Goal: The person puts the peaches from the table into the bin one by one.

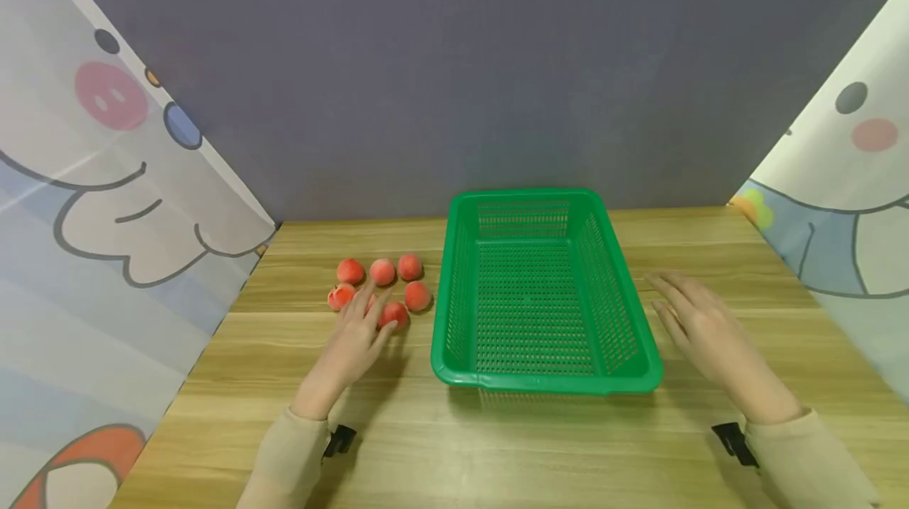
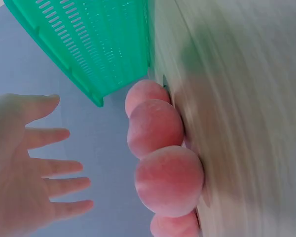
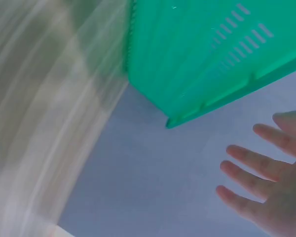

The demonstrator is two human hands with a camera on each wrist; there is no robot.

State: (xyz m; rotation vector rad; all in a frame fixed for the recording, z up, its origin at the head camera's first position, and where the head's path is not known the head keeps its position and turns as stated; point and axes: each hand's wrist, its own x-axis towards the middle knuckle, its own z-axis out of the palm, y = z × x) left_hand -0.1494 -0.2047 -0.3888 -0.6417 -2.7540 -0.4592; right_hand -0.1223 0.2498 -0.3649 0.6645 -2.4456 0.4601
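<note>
Several red-pink peaches (image 1: 417,296) lie in a cluster on the wooden table, left of a green plastic basket (image 1: 547,383). My left hand (image 1: 353,337) hovers over the near side of the cluster, fingers spread, and partly hides some fruit in the head view. In the left wrist view that hand (image 2: 19,168) stands apart from the row of peaches (image 2: 170,180). Beside the basket's right wall, my right hand (image 1: 706,331) hangs with fingers extended and holds nothing. The right wrist view shows a gap between this hand (image 3: 266,173) and the basket (image 3: 202,59).
The wooden tabletop (image 1: 454,454) runs back to a grey wall (image 1: 454,75). Cartoon-printed panels (image 1: 85,319) stand along the left and right sides. The basket sits near the back middle, with its open top facing up.
</note>
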